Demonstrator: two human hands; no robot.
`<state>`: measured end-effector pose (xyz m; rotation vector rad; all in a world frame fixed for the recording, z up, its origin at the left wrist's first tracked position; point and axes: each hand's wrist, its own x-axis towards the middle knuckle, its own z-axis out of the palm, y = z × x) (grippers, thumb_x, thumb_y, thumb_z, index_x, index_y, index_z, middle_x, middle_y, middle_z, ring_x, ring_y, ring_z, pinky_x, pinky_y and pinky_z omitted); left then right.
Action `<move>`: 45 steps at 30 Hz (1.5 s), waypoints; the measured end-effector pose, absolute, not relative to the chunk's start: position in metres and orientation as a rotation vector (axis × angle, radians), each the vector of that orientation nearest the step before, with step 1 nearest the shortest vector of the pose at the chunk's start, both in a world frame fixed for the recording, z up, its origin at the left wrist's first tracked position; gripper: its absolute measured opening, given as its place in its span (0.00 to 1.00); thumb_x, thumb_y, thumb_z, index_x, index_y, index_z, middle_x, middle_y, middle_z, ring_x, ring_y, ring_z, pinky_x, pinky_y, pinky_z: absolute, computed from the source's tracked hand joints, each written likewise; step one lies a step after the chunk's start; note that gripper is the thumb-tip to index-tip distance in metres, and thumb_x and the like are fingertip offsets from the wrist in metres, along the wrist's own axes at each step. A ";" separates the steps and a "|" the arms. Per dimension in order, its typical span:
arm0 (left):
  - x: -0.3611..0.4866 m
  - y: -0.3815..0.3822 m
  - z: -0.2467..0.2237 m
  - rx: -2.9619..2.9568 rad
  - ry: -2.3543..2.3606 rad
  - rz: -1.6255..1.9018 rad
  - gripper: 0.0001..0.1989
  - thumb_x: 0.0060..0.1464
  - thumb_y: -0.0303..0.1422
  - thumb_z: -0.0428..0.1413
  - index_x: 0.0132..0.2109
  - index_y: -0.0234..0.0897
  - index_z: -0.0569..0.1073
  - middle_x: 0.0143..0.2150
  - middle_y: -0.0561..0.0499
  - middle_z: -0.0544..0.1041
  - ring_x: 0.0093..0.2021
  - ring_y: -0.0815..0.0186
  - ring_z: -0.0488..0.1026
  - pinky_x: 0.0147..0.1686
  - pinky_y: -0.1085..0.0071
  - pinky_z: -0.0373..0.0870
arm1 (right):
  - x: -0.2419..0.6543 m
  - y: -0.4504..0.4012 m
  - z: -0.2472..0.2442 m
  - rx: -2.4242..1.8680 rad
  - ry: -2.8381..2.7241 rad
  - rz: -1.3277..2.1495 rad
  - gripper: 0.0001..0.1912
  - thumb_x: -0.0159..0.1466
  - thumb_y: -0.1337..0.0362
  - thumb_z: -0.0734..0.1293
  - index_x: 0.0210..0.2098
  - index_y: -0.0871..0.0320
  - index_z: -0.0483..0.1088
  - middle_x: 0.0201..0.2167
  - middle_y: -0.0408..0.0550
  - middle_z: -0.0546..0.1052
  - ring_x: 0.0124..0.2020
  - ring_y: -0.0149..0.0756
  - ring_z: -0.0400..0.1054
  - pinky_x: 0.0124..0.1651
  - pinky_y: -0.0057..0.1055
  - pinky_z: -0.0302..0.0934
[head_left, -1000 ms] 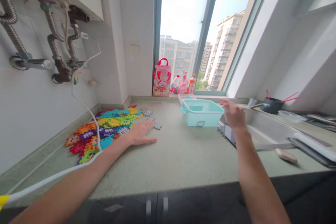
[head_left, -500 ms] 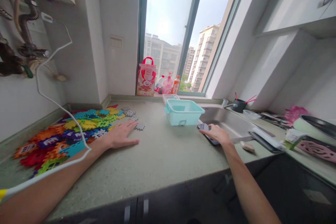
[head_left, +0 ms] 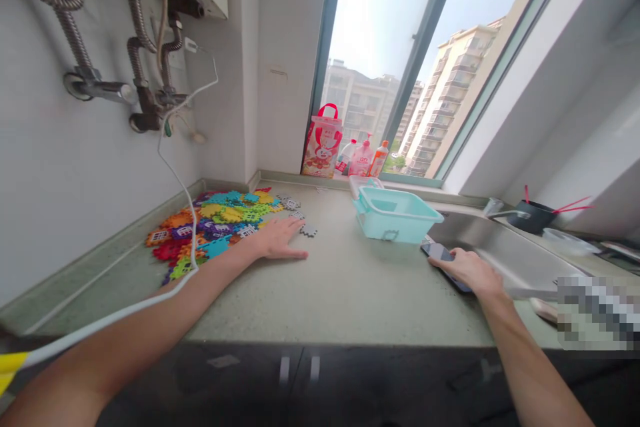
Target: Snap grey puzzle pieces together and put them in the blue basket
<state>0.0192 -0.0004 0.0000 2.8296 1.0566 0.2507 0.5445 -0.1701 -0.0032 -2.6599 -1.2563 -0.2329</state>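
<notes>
Head view: left hand (head_left: 277, 240) lies open, flat on the surface (head_left: 360, 297), just beside a grey interlocking piece (head_left: 309, 231); right hand (head_left: 470, 272) lies over a smartphone (head_left: 437, 252), grip undetermined.

The countertop (head_left: 350, 300) holds seemingly plastic tiles (head_left: 210, 230) and a teal basket (head_left: 395, 217).

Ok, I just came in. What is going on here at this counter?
A person stands at a speckled green counter. The left hand lies flat and open, near a small grey toy piece and beside a heap of colourful toy pieces. The right hand is on a dark smartphone at the edge of a steel sink. A pale teal basket stands between the hands, further back.
</notes>
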 end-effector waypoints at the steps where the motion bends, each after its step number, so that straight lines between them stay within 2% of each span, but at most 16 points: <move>1: 0.019 0.000 0.000 2.829 1.054 0.246 0.56 0.54 0.71 0.50 0.78 0.40 0.54 0.78 0.38 0.54 0.76 0.44 0.53 0.73 0.49 0.47 | 0.541 -0.174 -0.004 -2.668 -1.248 -0.234 0.43 0.55 0.30 0.64 0.58 0.54 0.75 0.54 0.66 0.79 0.51 0.69 0.76 0.47 0.57 0.69; 4: 0.019 0.001 -0.001 2.838 1.027 0.267 0.56 0.53 0.71 0.50 0.77 0.41 0.55 0.77 0.38 0.56 0.76 0.43 0.54 0.73 0.49 0.47 | 0.535 -0.184 -0.009 -2.668 -1.226 -0.256 0.50 0.58 0.31 0.62 0.69 0.57 0.65 0.59 0.69 0.75 0.55 0.72 0.73 0.52 0.60 0.68; 8: 0.018 0.001 -0.003 2.827 1.022 0.286 0.56 0.53 0.71 0.52 0.77 0.43 0.54 0.77 0.39 0.56 0.76 0.43 0.55 0.73 0.49 0.48 | 0.536 -0.187 -0.011 -2.633 -1.245 -0.259 0.51 0.59 0.32 0.61 0.73 0.55 0.60 0.62 0.67 0.74 0.58 0.70 0.72 0.54 0.60 0.68; 14: 0.016 0.000 0.003 2.817 1.059 0.291 0.56 0.53 0.72 0.51 0.77 0.41 0.56 0.77 0.38 0.58 0.75 0.42 0.56 0.72 0.47 0.47 | 0.533 -0.185 -0.001 -2.660 -1.289 -0.198 0.49 0.58 0.34 0.63 0.72 0.53 0.62 0.64 0.62 0.73 0.59 0.69 0.72 0.54 0.59 0.68; 22: 0.015 0.002 0.007 2.873 1.110 0.343 0.53 0.55 0.70 0.51 0.75 0.40 0.59 0.73 0.37 0.64 0.72 0.44 0.61 0.71 0.51 0.50 | 0.503 -0.204 0.002 -2.672 -1.347 -0.247 0.45 0.61 0.33 0.59 0.70 0.49 0.63 0.60 0.60 0.77 0.56 0.67 0.74 0.51 0.56 0.68; 28: 0.015 0.007 0.003 2.888 1.109 0.355 0.53 0.56 0.70 0.50 0.75 0.39 0.58 0.73 0.36 0.64 0.72 0.44 0.61 0.70 0.52 0.51 | 0.495 -0.206 0.003 -2.674 -1.306 -0.288 0.44 0.63 0.35 0.60 0.71 0.52 0.61 0.59 0.60 0.77 0.58 0.63 0.72 0.54 0.52 0.67; 32: 0.016 0.005 0.005 2.902 1.140 0.323 0.53 0.56 0.70 0.50 0.76 0.38 0.58 0.73 0.36 0.65 0.72 0.44 0.61 0.70 0.53 0.52 | 0.494 -0.209 0.000 -2.666 -1.307 -0.398 0.40 0.66 0.39 0.61 0.68 0.56 0.66 0.55 0.63 0.79 0.54 0.62 0.74 0.52 0.50 0.68; 36: 0.016 0.004 0.006 2.920 1.145 0.319 0.52 0.56 0.69 0.51 0.75 0.38 0.60 0.72 0.37 0.66 0.71 0.44 0.63 0.69 0.53 0.54 | 0.468 -0.208 0.003 -2.370 -1.558 -0.724 0.29 0.70 0.45 0.61 0.60 0.56 0.73 0.49 0.61 0.80 0.49 0.60 0.75 0.48 0.49 0.68; 39: 0.016 0.006 0.005 2.937 1.133 0.386 0.49 0.57 0.68 0.52 0.73 0.38 0.63 0.69 0.37 0.70 0.69 0.45 0.65 0.68 0.52 0.57 | 0.422 -0.195 0.008 -1.983 -1.881 -0.642 0.21 0.72 0.51 0.62 0.58 0.53 0.74 0.50 0.54 0.81 0.47 0.49 0.77 0.47 0.42 0.69; 42: 0.017 0.010 0.003 2.961 1.100 0.481 0.44 0.58 0.64 0.54 0.70 0.38 0.67 0.67 0.38 0.73 0.66 0.46 0.68 0.67 0.53 0.59 | 0.368 -0.165 0.009 -1.644 -2.269 -0.503 0.22 0.73 0.55 0.63 0.64 0.55 0.69 0.54 0.55 0.80 0.52 0.48 0.75 0.55 0.42 0.68; 45: 0.016 0.014 0.003 2.969 1.021 0.554 0.34 0.63 0.54 0.57 0.67 0.38 0.70 0.65 0.41 0.75 0.65 0.50 0.71 0.66 0.56 0.61 | 0.325 -0.122 0.003 -1.417 -2.474 -0.420 0.25 0.74 0.56 0.63 0.68 0.56 0.66 0.57 0.58 0.78 0.56 0.49 0.72 0.61 0.45 0.64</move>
